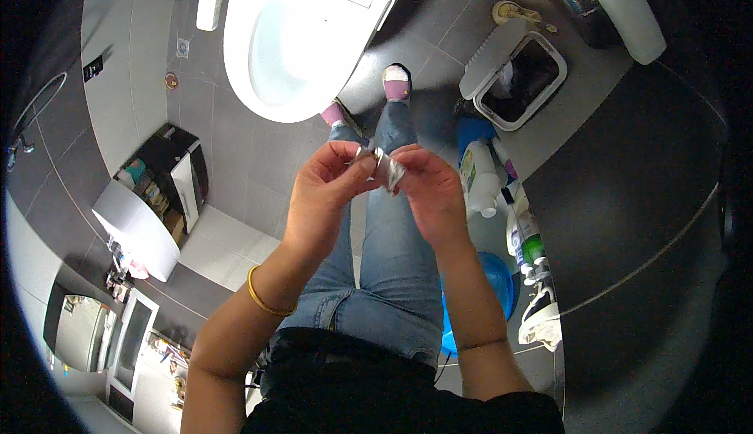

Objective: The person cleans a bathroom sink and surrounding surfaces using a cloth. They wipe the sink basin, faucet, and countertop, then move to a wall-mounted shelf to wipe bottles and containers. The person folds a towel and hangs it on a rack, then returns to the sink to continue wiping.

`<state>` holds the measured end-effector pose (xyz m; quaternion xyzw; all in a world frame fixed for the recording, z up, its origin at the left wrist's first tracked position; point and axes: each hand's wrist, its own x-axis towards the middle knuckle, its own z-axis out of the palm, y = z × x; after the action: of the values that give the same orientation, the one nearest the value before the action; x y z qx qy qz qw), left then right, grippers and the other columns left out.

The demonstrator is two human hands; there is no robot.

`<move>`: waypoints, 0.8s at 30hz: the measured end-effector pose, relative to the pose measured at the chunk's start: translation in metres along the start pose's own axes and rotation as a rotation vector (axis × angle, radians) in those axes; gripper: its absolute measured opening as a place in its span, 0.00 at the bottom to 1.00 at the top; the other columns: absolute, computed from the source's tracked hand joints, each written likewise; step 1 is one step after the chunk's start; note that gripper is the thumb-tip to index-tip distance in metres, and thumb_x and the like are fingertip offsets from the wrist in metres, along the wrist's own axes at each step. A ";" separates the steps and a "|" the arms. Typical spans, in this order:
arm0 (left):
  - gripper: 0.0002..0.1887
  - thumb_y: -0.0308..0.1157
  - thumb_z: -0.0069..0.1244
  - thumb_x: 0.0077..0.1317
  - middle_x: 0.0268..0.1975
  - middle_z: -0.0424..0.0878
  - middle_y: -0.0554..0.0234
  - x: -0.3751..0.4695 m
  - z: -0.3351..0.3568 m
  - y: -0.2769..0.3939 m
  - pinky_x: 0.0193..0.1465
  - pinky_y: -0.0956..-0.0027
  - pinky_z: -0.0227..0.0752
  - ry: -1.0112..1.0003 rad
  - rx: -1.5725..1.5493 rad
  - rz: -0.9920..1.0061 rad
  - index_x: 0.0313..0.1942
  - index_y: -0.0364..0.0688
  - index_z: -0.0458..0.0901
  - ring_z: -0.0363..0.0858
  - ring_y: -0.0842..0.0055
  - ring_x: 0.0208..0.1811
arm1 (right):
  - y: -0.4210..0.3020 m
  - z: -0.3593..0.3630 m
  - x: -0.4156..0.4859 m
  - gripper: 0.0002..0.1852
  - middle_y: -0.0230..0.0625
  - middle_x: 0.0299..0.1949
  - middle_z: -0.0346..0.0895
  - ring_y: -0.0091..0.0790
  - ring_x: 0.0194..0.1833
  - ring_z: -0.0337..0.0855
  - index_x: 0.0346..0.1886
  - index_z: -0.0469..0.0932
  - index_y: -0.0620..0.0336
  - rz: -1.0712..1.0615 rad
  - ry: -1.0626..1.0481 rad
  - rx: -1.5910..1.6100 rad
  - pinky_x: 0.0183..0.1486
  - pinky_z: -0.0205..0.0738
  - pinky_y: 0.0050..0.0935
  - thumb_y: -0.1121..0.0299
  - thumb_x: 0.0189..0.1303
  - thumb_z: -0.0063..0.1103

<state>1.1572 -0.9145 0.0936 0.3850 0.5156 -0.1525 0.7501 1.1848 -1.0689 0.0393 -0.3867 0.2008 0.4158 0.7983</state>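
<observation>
Between my two hands is a small, shiny silvery piece (389,170), perhaps foil or a wrapper; its exact kind is unclear. My left hand (322,194) pinches its left part between thumb and fingers, and a yellow bangle circles that wrist. Thumb and fingertips of my right hand (434,193) grip its right end. Both hands hover above my jeans-clad legs (391,228), close together. My fingers hide part of the piece. Ahead of me stands a white toilet (236,63) with its lid raised and the bowl showing.
Right of the toilet, a bin (559,69) stands with its lid swung up and dark lining inside. A white plastic bottle (483,178), several cleaning bottles (532,246) and a blue basin (500,281) line my right side. A washbasin (138,231) and dark cabinet (197,184) are at left.
</observation>
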 end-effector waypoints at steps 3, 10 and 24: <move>0.07 0.23 0.55 0.64 0.40 0.80 0.67 -0.005 -0.003 -0.008 0.49 0.73 0.76 0.009 0.176 0.109 0.41 0.38 0.77 0.80 0.81 0.43 | -0.001 0.017 -0.003 0.09 0.29 0.41 0.79 0.20 0.41 0.78 0.44 0.80 0.60 0.051 0.035 0.084 0.41 0.73 0.20 0.77 0.61 0.63; 0.09 0.18 0.53 0.64 0.41 0.82 0.66 -0.007 -0.007 -0.008 0.48 0.77 0.75 -0.097 0.280 0.217 0.44 0.34 0.80 0.80 0.82 0.42 | 0.014 0.001 -0.002 0.08 0.32 0.38 0.82 0.23 0.35 0.79 0.43 0.80 0.61 0.070 0.045 -0.013 0.38 0.72 0.22 0.78 0.61 0.63; 0.21 0.37 0.49 0.72 0.58 0.78 0.53 -0.006 -0.035 -0.001 0.64 0.64 0.68 -0.138 0.267 0.046 0.60 0.37 0.73 0.78 0.67 0.60 | -0.004 -0.207 0.076 0.12 0.35 0.37 0.83 0.29 0.41 0.83 0.45 0.82 0.64 -0.284 0.787 -0.491 0.45 0.78 0.26 0.71 0.59 0.67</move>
<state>1.1306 -0.8903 0.0926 0.4815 0.4290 -0.2287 0.7293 1.2317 -1.1940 -0.1356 -0.7151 0.3285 0.1600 0.5959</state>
